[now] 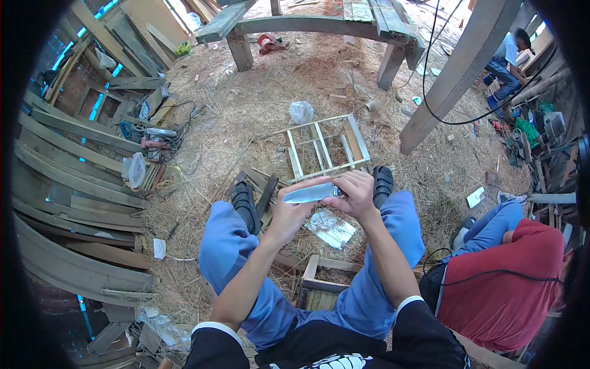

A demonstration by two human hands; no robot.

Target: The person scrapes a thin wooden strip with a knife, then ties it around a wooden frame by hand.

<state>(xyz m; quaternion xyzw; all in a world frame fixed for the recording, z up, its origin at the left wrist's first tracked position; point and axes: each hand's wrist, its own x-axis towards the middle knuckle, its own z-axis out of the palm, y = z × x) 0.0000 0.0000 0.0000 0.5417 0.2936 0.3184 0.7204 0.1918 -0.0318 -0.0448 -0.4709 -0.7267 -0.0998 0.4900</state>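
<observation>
In front of my knees, both hands hold a broad, shiny silver blade (pixel 305 194) that tapers to the left; what it belongs to I cannot make out for sure. My right hand (pixel 355 195) is closed around its right end, hiding any handle. My left hand (pixel 290 212) wraps the blade from behind, with fingers along its upper edge. Just beyond lies a wooden frame with crossbars (pixel 317 146). Below my hands a whitish crumpled sheet (pixel 332 229) rests on the ground. Between my legs stands a small wooden frame (pixel 322 285).
Wood shavings cover the ground. A wooden workbench (pixel 301 26) stands ahead, and a slanted post (pixel 452 80) to its right. Power tools (pixel 158 140) and stacked planks (pixel 74 178) are on the left. A person in red (pixel 504 286) sits close at right; another person (pixel 507 64) works farther back.
</observation>
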